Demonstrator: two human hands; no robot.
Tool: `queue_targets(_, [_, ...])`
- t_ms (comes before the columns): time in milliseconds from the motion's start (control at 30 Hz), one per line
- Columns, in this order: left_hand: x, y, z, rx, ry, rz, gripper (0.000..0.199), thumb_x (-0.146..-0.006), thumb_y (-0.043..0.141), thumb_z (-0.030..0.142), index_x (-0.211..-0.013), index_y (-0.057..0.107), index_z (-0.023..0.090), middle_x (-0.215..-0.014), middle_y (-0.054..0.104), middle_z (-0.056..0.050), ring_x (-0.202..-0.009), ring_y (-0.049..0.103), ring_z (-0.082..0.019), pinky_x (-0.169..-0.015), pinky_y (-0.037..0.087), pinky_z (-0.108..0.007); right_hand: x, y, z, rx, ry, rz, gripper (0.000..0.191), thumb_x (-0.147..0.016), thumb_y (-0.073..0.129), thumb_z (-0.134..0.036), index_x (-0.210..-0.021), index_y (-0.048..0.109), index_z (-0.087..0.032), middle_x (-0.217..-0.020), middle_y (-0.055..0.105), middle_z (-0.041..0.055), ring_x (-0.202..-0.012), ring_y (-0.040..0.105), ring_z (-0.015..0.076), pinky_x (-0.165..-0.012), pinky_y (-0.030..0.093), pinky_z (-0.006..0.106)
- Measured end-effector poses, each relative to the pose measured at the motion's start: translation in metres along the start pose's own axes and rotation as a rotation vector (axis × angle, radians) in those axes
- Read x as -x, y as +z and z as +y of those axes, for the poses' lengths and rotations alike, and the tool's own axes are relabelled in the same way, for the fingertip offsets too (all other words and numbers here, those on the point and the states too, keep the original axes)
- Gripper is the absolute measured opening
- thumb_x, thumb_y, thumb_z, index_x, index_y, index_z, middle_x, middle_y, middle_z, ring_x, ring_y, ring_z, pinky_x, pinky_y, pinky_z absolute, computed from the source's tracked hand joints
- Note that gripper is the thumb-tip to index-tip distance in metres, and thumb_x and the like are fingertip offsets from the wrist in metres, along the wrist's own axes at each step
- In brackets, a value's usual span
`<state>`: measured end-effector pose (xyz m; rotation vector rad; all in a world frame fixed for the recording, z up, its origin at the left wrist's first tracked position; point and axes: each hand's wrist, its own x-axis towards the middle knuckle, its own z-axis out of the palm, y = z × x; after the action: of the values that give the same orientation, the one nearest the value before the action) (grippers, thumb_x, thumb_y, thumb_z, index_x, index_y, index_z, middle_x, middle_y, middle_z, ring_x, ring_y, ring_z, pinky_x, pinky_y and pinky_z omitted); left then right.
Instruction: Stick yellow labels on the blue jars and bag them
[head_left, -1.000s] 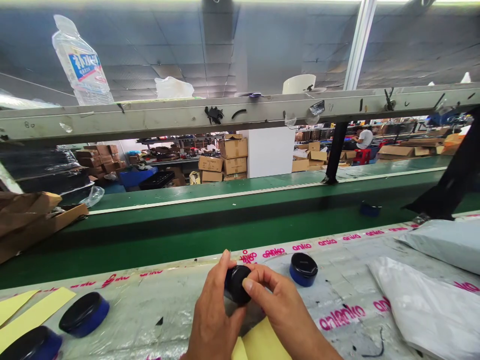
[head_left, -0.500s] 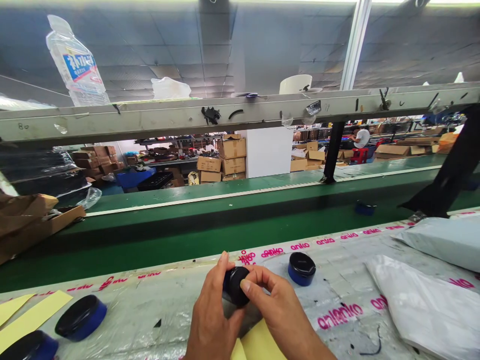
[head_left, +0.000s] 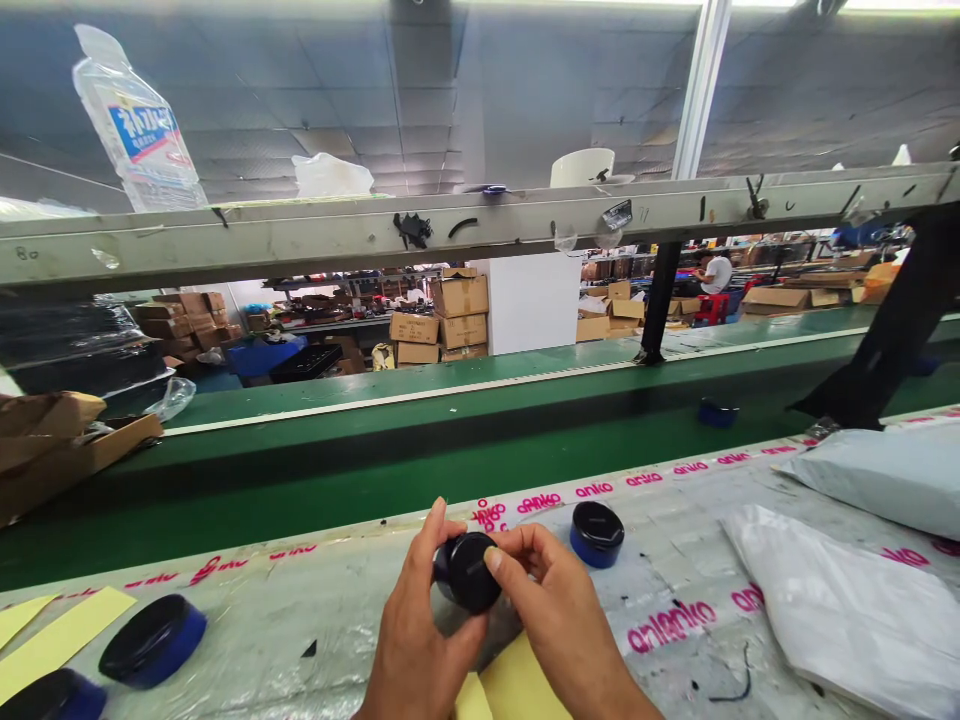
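Observation:
Between my two hands is a round, squat black piece [head_left: 466, 572], its flat face tilted toward me. My left hand [head_left: 420, 630] wraps its left side, with the thumb below it. From the right, my right hand [head_left: 562, 615] pinches its edge, thumb lying on the face. A similar round piece [head_left: 597, 535], black on top with a blue side, sits on the table just beyond my right hand. Yellow paper [head_left: 521, 680] lies beneath my hands, partly hidden by them.
Two more black-and-blue round pieces [head_left: 154, 640] and yellow strips [head_left: 67, 640] lie at left. White plastic bags [head_left: 840, 610] are at right. Behind the film-covered table runs a green conveyor [head_left: 360, 480]; above it, a shelf [head_left: 300, 235] carries a bottle [head_left: 142, 130].
The black piece has turned slightly, showing more of its face. Both hands keep their hold on it. The whole view has shifted a little, so the surroundings appear further left.

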<state>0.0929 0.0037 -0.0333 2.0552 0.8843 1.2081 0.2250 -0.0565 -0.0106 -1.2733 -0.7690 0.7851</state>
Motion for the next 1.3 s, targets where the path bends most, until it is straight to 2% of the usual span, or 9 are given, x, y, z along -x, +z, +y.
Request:
queue_targets(133, [-0.003, 0.002, 0.004, 0.113, -0.061, -0.003, 0.083, -0.079, 0.068, 0.022, -0.152, 0.03, 0.032, -0.127, 0.063, -0.005, -0.107, 0.07, -0.022, -0.093, 0.059, -0.038, -0.001, 0.0, 0.002, 0.005, 0.046, 0.015, 0.027, -0.084, 0.064, -0.047, -0.089, 0.063, -0.02, -0.089, 0.072, 0.0058, -0.086, 0.065, 0.0239, -0.074, 0.049, 0.034])
queue_targets(367, [-0.002, 0.002, 0.001, 0.195, -0.092, -0.071, 0.082, -0.08, 0.069, 0.023, -0.152, 0.029, 0.032, -0.132, 0.061, -0.005, -0.107, 0.07, -0.022, -0.096, 0.058, -0.041, -0.001, 0.004, -0.002, 0.258, -0.047, 0.002, 0.02, -0.081, 0.068, -0.036, -0.094, 0.066, -0.02, -0.098, 0.072, 0.0065, -0.091, 0.063, 0.0244, -0.082, 0.047, 0.035])
queue_targets(533, [-0.008, -0.002, 0.01, 0.275, -0.123, -0.047, 0.087, -0.074, 0.068, 0.015, -0.15, 0.031, 0.031, -0.124, 0.063, -0.003, -0.112, 0.066, -0.021, -0.099, 0.053, -0.037, -0.004, -0.005, -0.002, 0.083, -0.062, -0.018, 0.039, -0.091, 0.055, -0.058, -0.092, 0.066, -0.021, -0.094, 0.07, 0.0058, -0.088, 0.062, 0.024, -0.075, 0.048, 0.033])
queue_targets(633, [-0.019, -0.009, 0.015, 0.178, -0.218, -0.038, 0.089, -0.07, 0.069, 0.013, -0.15, 0.033, 0.029, -0.123, 0.064, -0.003, -0.112, 0.064, -0.022, -0.102, 0.048, -0.039, -0.003, -0.009, 0.0, 0.071, -0.061, 0.007, 0.045, -0.088, 0.056, -0.064, -0.096, 0.067, -0.02, -0.096, 0.068, 0.0056, -0.085, 0.06, 0.0227, -0.073, 0.048, 0.032])
queue_targets(767, [-0.039, -0.032, 0.009, 0.129, -0.383, -0.134, 0.096, -0.065, 0.071, 0.019, -0.152, 0.029, 0.019, -0.118, 0.065, -0.008, -0.094, 0.066, -0.021, -0.083, 0.052, -0.035, -0.003, -0.012, 0.004, 0.067, -0.029, 0.02, 0.045, -0.081, 0.066, -0.062, -0.098, 0.068, -0.02, -0.097, 0.07, 0.0071, -0.086, 0.061, 0.0248, -0.075, 0.05, 0.034])
queue_targets(867, [-0.041, -0.059, -0.007, 0.093, -0.391, -0.168, 0.095, -0.063, 0.069, 0.018, -0.151, 0.032, 0.017, -0.117, 0.066, -0.008, -0.089, 0.067, -0.019, -0.076, 0.053, -0.031, -0.004, -0.016, 0.005, 0.069, 0.005, -0.016, 0.048, -0.076, 0.069, -0.063, -0.098, 0.069, -0.02, -0.099, 0.071, 0.0084, -0.09, 0.064, 0.0271, -0.075, 0.054, 0.034])
queue_targets(1100, [-0.003, -0.129, -0.047, -0.166, -0.361, 0.027, 0.084, -0.071, 0.064, 0.018, -0.15, 0.035, 0.02, -0.119, 0.07, -0.007, -0.107, 0.068, -0.022, -0.101, 0.049, -0.039, -0.006, -0.027, 0.015, 0.128, 0.035, -0.073, 0.049, -0.077, 0.066, -0.066, -0.098, 0.07, -0.022, -0.095, 0.071, 0.0061, -0.085, 0.064, 0.0251, -0.067, 0.054, 0.03])
queue_targets(1233, [0.013, -0.149, -0.038, -0.247, -0.342, 0.01, 0.087, -0.069, 0.07, 0.019, -0.15, 0.038, 0.022, -0.138, 0.061, -0.011, -0.133, 0.054, -0.028, -0.117, 0.035, -0.049, -0.007, -0.024, 0.023, 0.199, 0.063, -0.132, 0.054, -0.075, 0.065, -0.069, -0.103, 0.069, -0.023, -0.102, 0.072, 0.0068, -0.09, 0.065, 0.0271, -0.074, 0.054, 0.034])
queue_targets(1300, [0.016, -0.15, -0.023, -0.263, -0.261, 0.01, 0.069, -0.073, 0.068, 0.02, -0.139, 0.051, 0.025, -0.149, 0.052, -0.011, -0.142, 0.043, -0.029, -0.121, 0.026, -0.052, -0.004, -0.017, 0.02, 0.215, 0.052, -0.124, 0.053, -0.076, 0.065, -0.069, -0.103, 0.068, -0.024, -0.104, 0.072, 0.0067, -0.091, 0.065, 0.0274, -0.078, 0.053, 0.036])
